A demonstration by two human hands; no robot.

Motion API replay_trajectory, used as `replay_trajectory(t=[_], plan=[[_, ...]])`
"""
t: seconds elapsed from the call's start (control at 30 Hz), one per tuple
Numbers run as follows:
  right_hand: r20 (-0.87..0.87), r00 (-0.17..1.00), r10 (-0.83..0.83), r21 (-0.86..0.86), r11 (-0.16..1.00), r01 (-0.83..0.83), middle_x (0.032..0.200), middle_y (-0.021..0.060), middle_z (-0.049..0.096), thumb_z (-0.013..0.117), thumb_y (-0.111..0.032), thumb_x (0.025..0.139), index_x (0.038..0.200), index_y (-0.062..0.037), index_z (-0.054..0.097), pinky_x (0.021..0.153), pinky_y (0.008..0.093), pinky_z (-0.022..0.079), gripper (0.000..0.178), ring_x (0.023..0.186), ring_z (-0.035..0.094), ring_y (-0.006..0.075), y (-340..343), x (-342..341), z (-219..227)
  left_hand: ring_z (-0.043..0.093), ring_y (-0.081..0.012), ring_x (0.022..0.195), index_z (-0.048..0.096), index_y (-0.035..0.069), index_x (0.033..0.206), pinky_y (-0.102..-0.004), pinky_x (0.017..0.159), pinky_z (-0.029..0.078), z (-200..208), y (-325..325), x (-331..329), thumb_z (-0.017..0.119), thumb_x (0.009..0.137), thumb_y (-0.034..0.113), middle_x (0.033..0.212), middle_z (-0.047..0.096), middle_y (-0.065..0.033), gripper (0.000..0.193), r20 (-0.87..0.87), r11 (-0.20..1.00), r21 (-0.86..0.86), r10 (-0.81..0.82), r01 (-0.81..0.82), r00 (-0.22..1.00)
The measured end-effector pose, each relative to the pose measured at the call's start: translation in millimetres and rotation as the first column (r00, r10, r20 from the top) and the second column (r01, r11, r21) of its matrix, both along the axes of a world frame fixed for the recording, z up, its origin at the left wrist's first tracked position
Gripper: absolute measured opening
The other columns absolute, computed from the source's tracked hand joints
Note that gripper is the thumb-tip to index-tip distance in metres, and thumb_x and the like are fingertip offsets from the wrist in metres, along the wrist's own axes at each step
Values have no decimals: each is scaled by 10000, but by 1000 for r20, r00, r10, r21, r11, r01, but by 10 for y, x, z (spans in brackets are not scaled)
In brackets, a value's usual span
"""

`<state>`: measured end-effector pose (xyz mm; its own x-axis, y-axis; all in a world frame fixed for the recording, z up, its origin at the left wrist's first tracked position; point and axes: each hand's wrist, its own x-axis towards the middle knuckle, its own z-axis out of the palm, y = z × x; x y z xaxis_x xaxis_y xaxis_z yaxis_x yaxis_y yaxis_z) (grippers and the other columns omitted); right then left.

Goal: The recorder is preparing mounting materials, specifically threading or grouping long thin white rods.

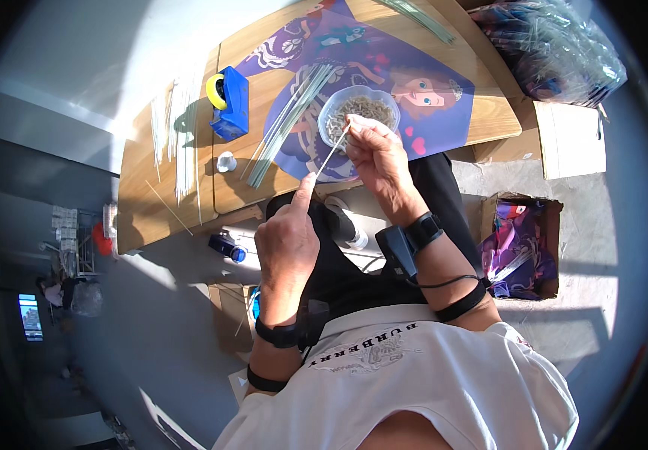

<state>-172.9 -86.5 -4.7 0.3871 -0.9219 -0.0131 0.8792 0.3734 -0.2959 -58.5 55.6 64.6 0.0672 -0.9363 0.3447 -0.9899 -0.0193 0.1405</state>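
Observation:
My right hand (376,154) is closed in a pinch on the upper end of a thin pale rod (330,156), over the near rim of a translucent bowl (327,133). Small greyish tube-like pieces (369,111) fill much of this bowl. At the rod's lower end is my left hand (288,240), its index finger stretched along the rod and the other fingers curled in. A purple printed sheet (444,127) with a cartoon figure lies under the bowl. To the bowl's left, a bundle of thin pale rods (294,124) rests on the sheet.
On the wooden table (245,171) stand a blue tape dispenser (232,105) and a small white cup-like piece (226,161). More rods (186,150) lie at its left. Plastic-wrapped packs (556,52) are piled at the far right. An open carton (522,244) of printed sheets sits on the floor.

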Motion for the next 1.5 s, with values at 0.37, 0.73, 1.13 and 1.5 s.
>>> replay_trajectory(t=[0.37,0.73,1.13,1.5], plan=[[-196,975,-107,-72,993,95,835,82,651,641,13,785,930,64,637,551,166,362,154,608,475,50,-215,-99,-209,568,-252,545,588,145,1172,-376,498,438,29,-195,-32,521,747,-21,597,518,-82,461,153,1000,-6,-27,28,988],[-441,893,-87,-296,954,-54,753,24,648,683,-13,747,812,4,674,558,181,374,68,606,510,51,-397,-353,-215,486,-209,508,600,83,1158,-244,507,377,-215,-235,141,479,782,-54,672,570,-108,417,-710,982,118,-20,147,704],[-196,911,362,-84,920,-383,679,65,571,652,43,724,835,53,653,430,177,267,111,486,380,64,-451,-390,-218,550,-311,556,538,54,1144,-383,504,438,-379,-185,90,506,771,-45,622,519,-143,388,-100,982,-126,-151,138,983],[-482,810,334,-11,922,-387,613,-26,496,650,-8,760,707,-11,593,412,177,233,77,479,373,32,-131,11,-89,565,-377,629,472,6,868,-374,561,455,-365,-349,139,523,855,33,665,540,-188,60,-696,999,21,-5,28,718]])
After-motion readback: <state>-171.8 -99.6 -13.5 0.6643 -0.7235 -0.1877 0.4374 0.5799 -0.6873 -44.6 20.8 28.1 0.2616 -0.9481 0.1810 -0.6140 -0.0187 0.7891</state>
